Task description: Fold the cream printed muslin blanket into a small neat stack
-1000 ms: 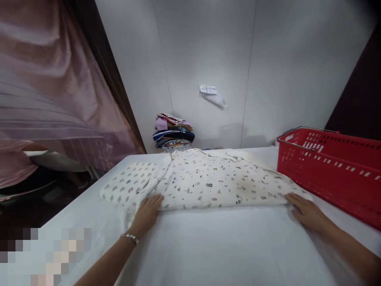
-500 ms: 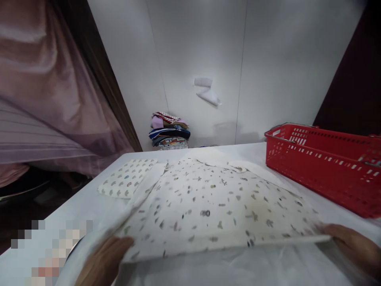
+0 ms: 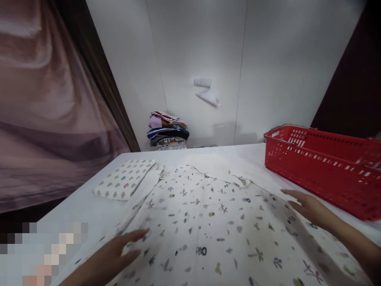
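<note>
- Hanging down the far left side is a pink curtain (image 3: 44, 99), its folds loose beside the white table (image 3: 244, 154).
- On the table's left part, a folded cloth (image 3: 119, 182) with small grey motifs lies flat, just beside the larger printed garment.
- At near left, the left hand (image 3: 114, 254) reaches over the garment's left part, thumb and forefinger spread and nothing pinched between them; whether the fingertips touch the fabric, I cannot tell.
- Far and left of centre, a stack of folded clothes (image 3: 168, 133) sits against the wall.
- Across the middle, running out of view at the near edge, the palm-print cream garment (image 3: 205, 222) lies spread on the table, a curved edge like a neckline at its far side. It looks light, thin and soft, likely to crease or slide rather than break; the edges and corners seem the best places to take hold, both hands wide apart.
- Above it on the wall hang white papers (image 3: 205, 89).
- Right of centre, the right hand (image 3: 311, 208) hovers above the garment's right side, fingers loosely extended, gripping nothing, a shadow below.
- At far right stands a red plastic basket (image 3: 312, 169).
</note>
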Motion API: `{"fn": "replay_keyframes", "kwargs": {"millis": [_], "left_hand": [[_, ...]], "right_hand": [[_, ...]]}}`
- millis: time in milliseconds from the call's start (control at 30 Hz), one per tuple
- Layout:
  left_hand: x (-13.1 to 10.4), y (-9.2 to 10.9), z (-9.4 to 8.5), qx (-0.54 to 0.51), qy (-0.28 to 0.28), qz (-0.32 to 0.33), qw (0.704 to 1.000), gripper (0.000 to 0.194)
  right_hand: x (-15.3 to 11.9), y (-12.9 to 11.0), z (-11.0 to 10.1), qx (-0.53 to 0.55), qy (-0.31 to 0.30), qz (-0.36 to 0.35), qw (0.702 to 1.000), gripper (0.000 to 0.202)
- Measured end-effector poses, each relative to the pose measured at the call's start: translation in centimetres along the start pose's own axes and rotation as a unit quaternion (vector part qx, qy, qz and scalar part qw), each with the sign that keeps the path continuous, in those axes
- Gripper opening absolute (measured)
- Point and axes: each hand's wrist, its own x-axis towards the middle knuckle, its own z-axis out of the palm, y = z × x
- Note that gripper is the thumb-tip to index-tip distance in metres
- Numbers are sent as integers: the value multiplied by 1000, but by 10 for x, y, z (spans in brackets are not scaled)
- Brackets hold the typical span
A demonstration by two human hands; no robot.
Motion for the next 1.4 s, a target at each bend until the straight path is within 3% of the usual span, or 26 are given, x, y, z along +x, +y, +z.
{"fn": "replay_keyframes", "kwargs": {"millis": [100,233,367,467,533,600,667,767,833,867,967,1033,1133,1233,1333,1400], "left_hand": [[35,76,0,-71,-44,30,996,50],[76,145,30,-175,-103,121,972,33],[106,183,64,-305,-163,157,925,24],[125,202,83,-324,-207,144,912,27],[137,213,91,-322,-229,125,910,32],[149,224,98,-362,-244,89,895,40],[159,235,105,-453,-276,42,847,54],[166,244,120,-610,-323,-36,723,73],[166,243,129,-678,-296,-85,668,72],[164,240,132,-697,-266,-106,657,68],[153,231,133,-713,-176,-140,664,60],[144,225,129,-705,-136,-126,684,57],[132,217,124,-671,-70,-82,734,54],[125,204,125,-621,-13,-87,779,48],[119,189,129,-597,-24,-140,790,51],[115,182,131,-598,-39,-160,784,54]], "right_hand": [[59,-20,21,-85,0,-27,996,63],[106,-29,45,-149,-47,20,988,60],[126,-28,41,-133,-56,19,989,30],[131,-35,25,-69,-9,34,997,29],[125,-55,13,29,5,19,999,31],[108,-90,2,148,-17,-41,988,35],[84,-132,-6,226,-99,-117,962,37],[60,-177,-10,262,-272,-244,893,32],[67,-176,-6,276,-272,-252,887,32],[77,-165,-2,274,-226,-221,908,32],[126,-109,14,147,-77,-46,985,31],[157,-71,26,0,-81,77,994,31],[185,-45,39,-54,-106,133,984,36],[196,-53,45,-85,-117,127,981,27],[190,-87,46,-110,-94,108,984,20],[173,-120,48,-121,-80,58,988,23]]}}
